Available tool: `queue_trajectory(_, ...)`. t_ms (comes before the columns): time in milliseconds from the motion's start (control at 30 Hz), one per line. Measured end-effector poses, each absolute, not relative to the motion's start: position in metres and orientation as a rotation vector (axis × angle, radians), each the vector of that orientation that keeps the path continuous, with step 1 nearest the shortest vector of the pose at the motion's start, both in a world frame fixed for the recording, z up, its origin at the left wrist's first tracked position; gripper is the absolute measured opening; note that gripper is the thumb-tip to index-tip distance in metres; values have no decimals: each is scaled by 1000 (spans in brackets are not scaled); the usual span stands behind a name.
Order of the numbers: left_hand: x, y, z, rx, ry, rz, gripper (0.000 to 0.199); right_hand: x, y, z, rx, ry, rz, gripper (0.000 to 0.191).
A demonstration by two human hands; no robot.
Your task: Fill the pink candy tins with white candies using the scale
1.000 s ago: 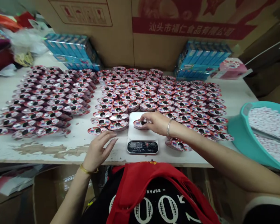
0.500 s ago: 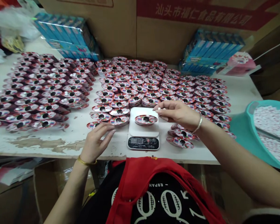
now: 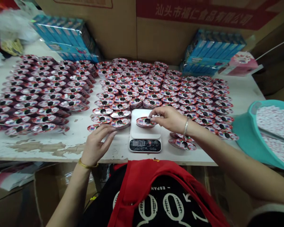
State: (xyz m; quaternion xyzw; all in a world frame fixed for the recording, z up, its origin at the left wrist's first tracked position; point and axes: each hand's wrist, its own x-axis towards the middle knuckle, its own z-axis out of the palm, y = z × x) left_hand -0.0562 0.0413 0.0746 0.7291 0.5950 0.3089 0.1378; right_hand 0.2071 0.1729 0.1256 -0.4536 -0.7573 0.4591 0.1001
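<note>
My right hand (image 3: 171, 119) has a narrow grip on white pellets (image 3: 157, 116) at the hole of the box (image 3: 142, 122), centre frame on the scale (image 3: 145, 145). Left hand (image 3: 96, 145) part-open, nothing visible in it. I'd release few, low, without leaning on the scale.

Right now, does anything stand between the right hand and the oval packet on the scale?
Nothing visible does. The right hand, pinching small white pieces, is at the hole of the packet on the scale.
</note>
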Motion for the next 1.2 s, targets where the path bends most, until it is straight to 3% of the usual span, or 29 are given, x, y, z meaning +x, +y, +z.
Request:
queue_trajectory(267, -53, 40, 75, 2090, 1731, 877, 13, 189, 171, 127, -1384, -2625, 1045, 27)
queue_trajectory(800, -52, 41, 74, 2056, 1742, 884, 13, 192, 161, 138, -1205, -2499, 1005, 24)
queue_trajectory(967, -51, 43, 74, 2085, 1733, 872, 13, 198, 162, 139, -1202, -2155, 1261, 21)
queue_trajectory(1200, -50, 45, 75, 2123, 1692, 921, 11, 231, 163, 144, -1178, -1216, 1868, 21)
